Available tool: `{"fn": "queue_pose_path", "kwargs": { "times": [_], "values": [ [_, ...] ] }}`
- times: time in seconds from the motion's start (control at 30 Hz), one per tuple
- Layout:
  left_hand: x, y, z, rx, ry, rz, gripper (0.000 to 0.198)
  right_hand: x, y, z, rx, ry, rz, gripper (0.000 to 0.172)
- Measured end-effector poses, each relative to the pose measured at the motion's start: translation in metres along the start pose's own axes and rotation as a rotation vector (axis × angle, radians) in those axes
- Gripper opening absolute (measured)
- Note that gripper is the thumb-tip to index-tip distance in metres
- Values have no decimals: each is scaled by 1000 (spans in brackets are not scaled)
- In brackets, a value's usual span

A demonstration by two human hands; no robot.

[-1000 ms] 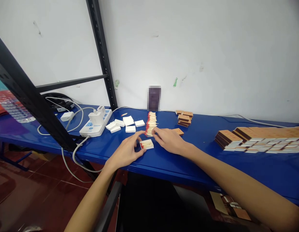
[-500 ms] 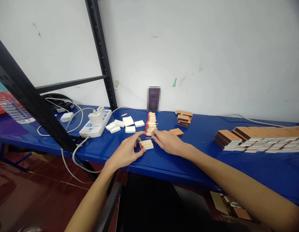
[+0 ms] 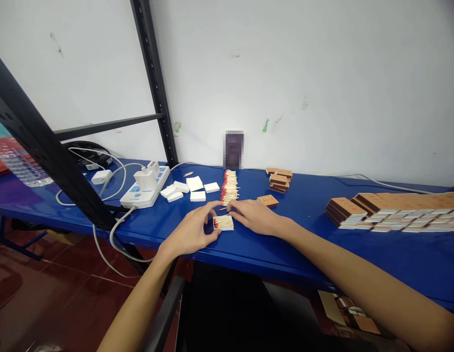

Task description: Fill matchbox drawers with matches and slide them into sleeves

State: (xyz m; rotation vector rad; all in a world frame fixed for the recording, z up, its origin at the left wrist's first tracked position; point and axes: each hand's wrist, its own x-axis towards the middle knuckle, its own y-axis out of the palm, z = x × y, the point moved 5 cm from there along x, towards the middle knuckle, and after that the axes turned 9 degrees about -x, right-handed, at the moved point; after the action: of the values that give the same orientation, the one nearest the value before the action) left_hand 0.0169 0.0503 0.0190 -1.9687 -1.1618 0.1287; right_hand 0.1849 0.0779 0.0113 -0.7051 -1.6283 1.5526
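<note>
My left hand [image 3: 196, 226] grips a small white matchbox tray [image 3: 229, 228] at its left end, thumb in front and fingers behind. Red-headed matches [image 3: 224, 222] lie side by side in the tray, heads toward my left hand. Just behind the tray's right end, my right hand [image 3: 252, 216] is closed in a pinch. A single match [image 3: 222, 209] sticks out to the left from its fingertips. Behind both hands stretches a long pile of loose matches [image 3: 230, 186], red heads on the left. One brown matchbox sleeve [image 3: 268, 200] lies just beyond my right hand.
Several white trays [image 3: 194, 184] sit left of the pile, near a power strip [image 3: 146, 190] with cables. Brown sleeves [image 3: 279, 180] are stacked at the back. Rows of matchboxes [image 3: 402, 210] line the right side. A black rack post [image 3: 157, 83] rises at left.
My right hand has come slightly down and left, closer to the tray. The single match beside its fingertips has tilted. My left hand keeps its grip on the tray.
</note>
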Motion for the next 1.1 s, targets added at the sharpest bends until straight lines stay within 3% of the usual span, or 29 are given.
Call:
{"fn": "queue_pose_path", "kwargs": {
  "times": [0.23, 0.37, 0.43, 0.6, 0.83, 1.1],
  "values": [
    [0, 1, 1, 5, -7, -13, 60, -1, -8, -4, -36, 77, -31, 19],
    [1, 0, 4, 4, -25, -50, 58, -6, -15, 3, 39, -7, -80, 19],
    [1, 0, 4, 2, -23, -51, 58, -6, -12, 7, 58, -46, -71, 18],
    [1, 0, 4, 1, -24, -36, 56, 3, 0, 0, -14, 54, -55, 23],
    [1, 1, 5, 15, -12, -44, 56, 11, 8, -6, -127, 79, 35, 23],
    [0, 0, 5, 8, -15, -43, 57, -3, -13, 9, -39, 38, -38, 23]
  ]
}}
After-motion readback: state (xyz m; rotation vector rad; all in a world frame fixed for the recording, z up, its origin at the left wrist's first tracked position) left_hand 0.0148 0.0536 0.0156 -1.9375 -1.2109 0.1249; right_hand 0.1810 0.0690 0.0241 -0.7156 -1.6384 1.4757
